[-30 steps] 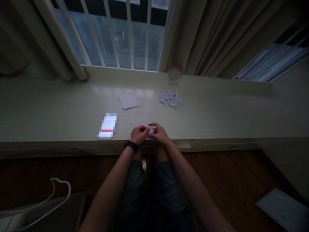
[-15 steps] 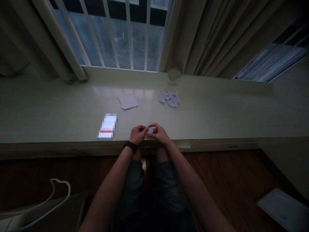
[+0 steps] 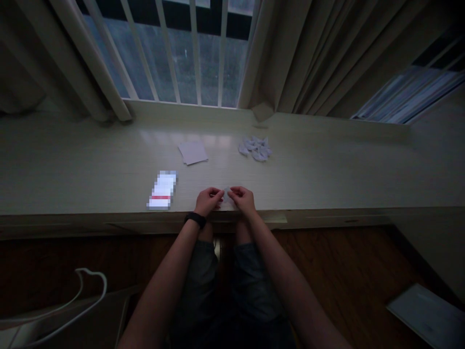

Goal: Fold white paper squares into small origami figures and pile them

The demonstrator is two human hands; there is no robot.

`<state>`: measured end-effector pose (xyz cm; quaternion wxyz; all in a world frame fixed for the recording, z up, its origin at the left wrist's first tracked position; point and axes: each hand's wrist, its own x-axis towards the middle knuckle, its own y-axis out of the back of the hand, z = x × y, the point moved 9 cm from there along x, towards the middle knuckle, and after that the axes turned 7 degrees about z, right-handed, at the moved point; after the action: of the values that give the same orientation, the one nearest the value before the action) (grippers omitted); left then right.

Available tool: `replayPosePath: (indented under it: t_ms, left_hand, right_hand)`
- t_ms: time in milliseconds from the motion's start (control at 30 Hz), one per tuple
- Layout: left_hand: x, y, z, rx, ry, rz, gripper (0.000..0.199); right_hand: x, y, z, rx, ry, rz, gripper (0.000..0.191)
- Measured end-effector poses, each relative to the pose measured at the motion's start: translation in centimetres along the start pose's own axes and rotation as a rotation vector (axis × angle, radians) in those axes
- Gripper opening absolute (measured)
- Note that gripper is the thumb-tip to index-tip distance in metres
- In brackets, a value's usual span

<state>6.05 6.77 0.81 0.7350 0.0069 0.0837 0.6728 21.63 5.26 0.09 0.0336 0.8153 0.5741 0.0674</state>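
- Pale worktop [image 3: 319,165] below a barred window [image 3: 185,72], curtains [image 3: 316,58] either side
- Left hand [image 3: 209,200] and right hand [image 3: 242,199]: fingers pinching a small paper [image 3: 226,196] near the front edge
- Farther back, paper stack [image 3: 193,152], folded papers [image 3: 256,148]
- Brown floor [image 3: 348,271]

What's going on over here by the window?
A person's left hand and right hand hold a small whitish piece, apparently paper, between them at the near edge of the pale ledge. Its exact shape is too small to tell. Farther back, flat pale sheets lie overlapped on the left, and a cluster of crumpled or folded white pieces lies on the right. A bright, pixelated phone-like object lies left of the hands.
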Motion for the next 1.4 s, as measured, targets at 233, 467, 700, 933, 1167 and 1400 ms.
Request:
replayPosePath:
  t_ms: [233,467,700,933,1167,1400]
  left_hand:
    - [0.4,-0.1,-0.2,0.128,-0.007,-0.072,0.033]
    - [0.9,0.5,0.3,0.104,-0.098,0.093,0.028]
    - [0.6,-0.5,0.5,0.211,-0.127,-0.029,0.032]
    - [0.8,-0.1,0.5,0.210,-0.112,-0.080,0.031]
    - [0.9,0.3,-0.5,0.068,-0.046,-0.020,0.032]
    - [1.1,0.2,-0.5,0.123,-0.010,-0.104,0.031]
  right_hand:
    - [-0.1,-0.5,0.0,-0.100,0.050,-0.048,0.028]
    - [-0.2,-1.4,-0.9,-0.041,-0.010,-0.163,0.050]
    - [-0.2,-2.0,-0.4,0.023,-0.105,-0.260,0.045]
    - [-0.2,-1.7,-0.4,-0.017,-0.083,-0.231,0.042]
    - [0.0,-1.3,-0.3,-0.074,-0.011,-0.119,0.033]
    - [0.6,-1.0,-0.5,-0.161,0.070,-0.092,0.025]
